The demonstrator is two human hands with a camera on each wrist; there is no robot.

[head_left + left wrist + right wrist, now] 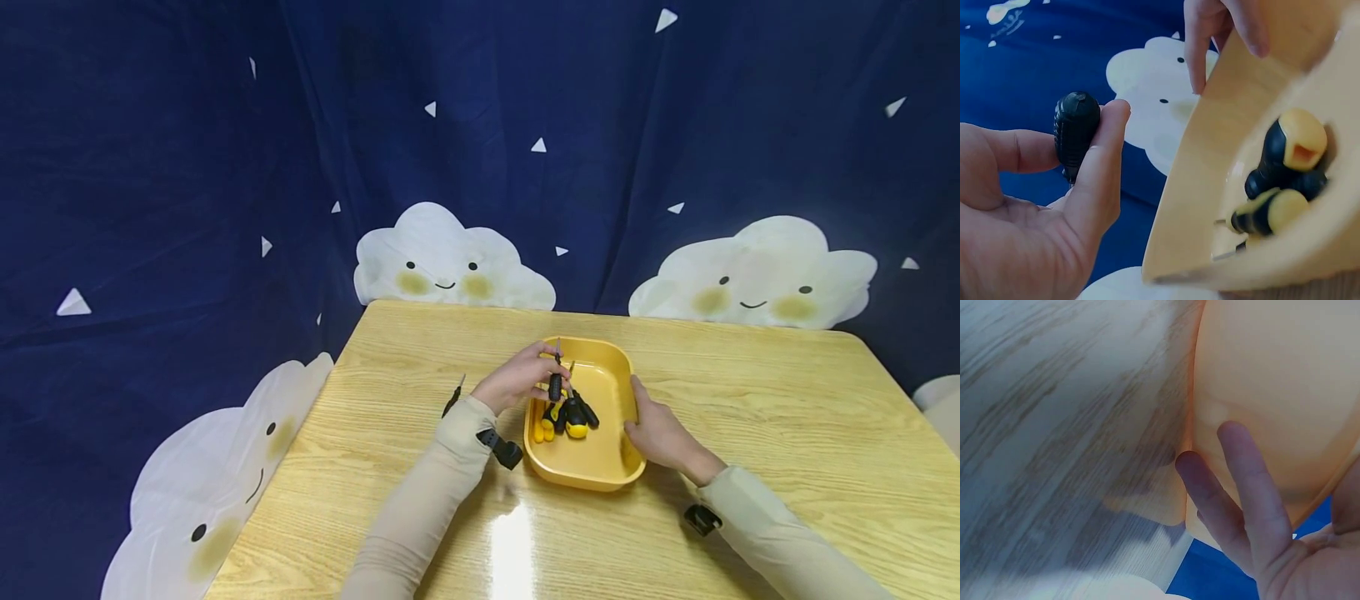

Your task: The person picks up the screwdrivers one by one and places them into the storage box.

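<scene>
My left hand [525,377] pinches a screwdriver [555,387] by its ribbed black handle, above the left part of a yellow tray [585,479]. In the left wrist view, thumb and fingers grip the black handle [1077,134], clear of the tray wall. With the thumb over the rim and the fingers along the outer wall, my right hand [663,433] holds the tray's right side. Inside the tray lie several black-and-yellow tools, among them a stubby-handled screwdriver [576,425] and a tool with yellow handle ends [543,432]. Their lower parts partly overlap.
Left of the tray, another dark-handled tool [452,402] with a thin metal tip lies on the wooden table [780,400], partly hidden by the left forearm. A dark blue curtain [480,125] with white clouds hangs behind the table's far edge.
</scene>
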